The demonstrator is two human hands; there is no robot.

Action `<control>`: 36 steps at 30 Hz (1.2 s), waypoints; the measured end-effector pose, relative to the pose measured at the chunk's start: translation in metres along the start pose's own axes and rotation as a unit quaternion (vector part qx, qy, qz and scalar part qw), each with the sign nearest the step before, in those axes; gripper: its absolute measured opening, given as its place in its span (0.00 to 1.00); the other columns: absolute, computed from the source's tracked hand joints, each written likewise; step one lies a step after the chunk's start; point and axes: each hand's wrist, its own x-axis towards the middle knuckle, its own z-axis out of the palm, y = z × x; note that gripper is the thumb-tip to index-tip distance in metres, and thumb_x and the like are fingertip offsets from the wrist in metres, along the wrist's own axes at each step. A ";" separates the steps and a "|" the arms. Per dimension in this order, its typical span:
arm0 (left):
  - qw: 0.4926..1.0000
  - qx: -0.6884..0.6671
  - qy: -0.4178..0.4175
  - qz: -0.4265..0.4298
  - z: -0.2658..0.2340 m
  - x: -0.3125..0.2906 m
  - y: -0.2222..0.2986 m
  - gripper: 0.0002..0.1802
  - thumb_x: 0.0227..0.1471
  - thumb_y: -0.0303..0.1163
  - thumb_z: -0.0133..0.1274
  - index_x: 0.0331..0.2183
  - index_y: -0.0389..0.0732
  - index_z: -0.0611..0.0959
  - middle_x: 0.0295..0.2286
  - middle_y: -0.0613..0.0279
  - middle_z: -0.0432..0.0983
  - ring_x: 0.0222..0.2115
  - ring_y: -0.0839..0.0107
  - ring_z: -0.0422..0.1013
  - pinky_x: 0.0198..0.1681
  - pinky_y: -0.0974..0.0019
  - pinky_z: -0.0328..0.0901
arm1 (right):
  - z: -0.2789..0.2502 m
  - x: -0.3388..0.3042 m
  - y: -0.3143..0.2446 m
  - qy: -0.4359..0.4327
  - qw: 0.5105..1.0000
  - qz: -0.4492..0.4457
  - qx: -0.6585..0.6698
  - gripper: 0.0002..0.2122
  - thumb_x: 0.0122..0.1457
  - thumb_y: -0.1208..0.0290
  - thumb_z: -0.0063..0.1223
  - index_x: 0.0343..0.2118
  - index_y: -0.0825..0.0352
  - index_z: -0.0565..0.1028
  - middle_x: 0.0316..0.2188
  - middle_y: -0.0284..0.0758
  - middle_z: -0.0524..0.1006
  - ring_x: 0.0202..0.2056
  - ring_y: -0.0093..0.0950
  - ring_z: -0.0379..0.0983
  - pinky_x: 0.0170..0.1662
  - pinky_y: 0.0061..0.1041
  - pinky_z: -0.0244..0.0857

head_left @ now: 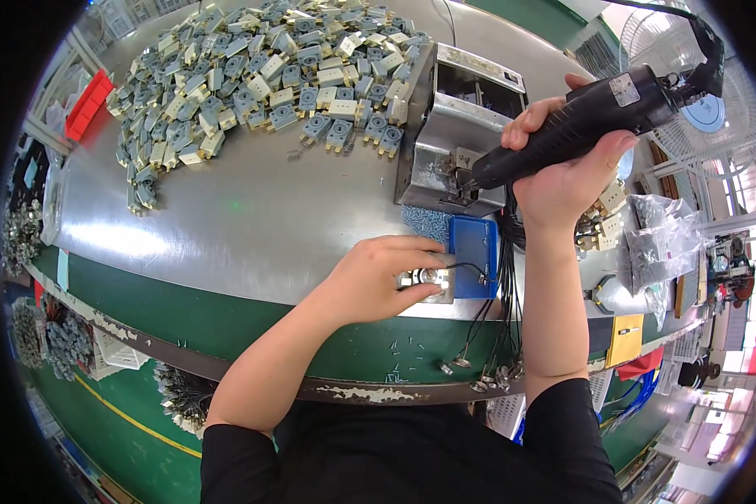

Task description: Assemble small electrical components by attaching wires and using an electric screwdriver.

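My right hand (550, 189) is wrapped round a black electric screwdriver (575, 126), tilted down to the left. The screwdriver's tip is at the front outlet of a metal screw feeder (433, 172); whether a screw is on it, I cannot tell. Lower down, near the table's front edge, my left hand (374, 273) has its thumb and fingers closed about a small round metal part (428, 276) with a black cable. That part sits on a metal block, partly hidden by my fingers. Beside it is a blue tray (474, 244), with the cable running over it.
A large heap of grey and cream switch-like parts (269, 71) covers the far left table. Small screws (427, 223) lie by the feeder. Black cables with metal ends (506, 328) hang over the front edge. Pliers (601, 294), plastic bags (664, 235) and a fan (689, 92) are at right.
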 end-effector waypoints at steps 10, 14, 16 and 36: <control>1.000 0.006 0.002 0.010 0.000 0.000 -0.001 0.16 0.49 0.31 0.70 0.41 0.39 0.89 0.48 0.54 0.84 0.45 0.53 0.82 0.49 0.58 0.75 | -0.003 0.000 0.000 0.000 1.000 -0.001 0.016 0.45 0.62 0.22 0.35 0.58 0.67 0.66 0.26 0.37 0.73 0.25 0.30 0.69 0.33 0.34 0.67; 1.000 0.008 0.002 0.010 0.001 0.001 -0.001 0.16 0.49 0.31 0.70 0.41 0.39 0.89 0.48 0.54 0.84 0.45 0.53 0.81 0.49 0.57 0.75 | 0.000 0.000 0.000 -0.004 1.000 0.001 -0.003 0.45 0.62 0.22 0.35 0.59 0.68 0.66 0.26 0.37 0.73 0.25 0.31 0.69 0.33 0.34 0.67; 1.000 0.008 0.003 0.007 0.000 0.000 0.000 0.16 0.49 0.31 0.70 0.41 0.39 0.89 0.48 0.54 0.84 0.46 0.54 0.81 0.49 0.57 0.75 | 0.002 -0.001 0.001 -0.019 0.999 -0.013 -0.036 0.45 0.62 0.22 0.35 0.57 0.67 0.66 0.26 0.37 0.73 0.25 0.31 0.70 0.33 0.34 0.67; 1.000 0.019 0.003 0.021 0.004 -0.005 -0.007 0.18 0.49 0.33 0.70 0.43 0.39 0.89 0.48 0.53 0.84 0.47 0.53 0.80 0.52 0.57 0.74 | 0.006 -0.028 -0.031 -0.091 0.986 0.084 0.115 0.47 0.63 0.24 0.36 0.64 0.70 0.62 0.28 0.36 0.72 0.25 0.29 0.69 0.32 0.33 0.64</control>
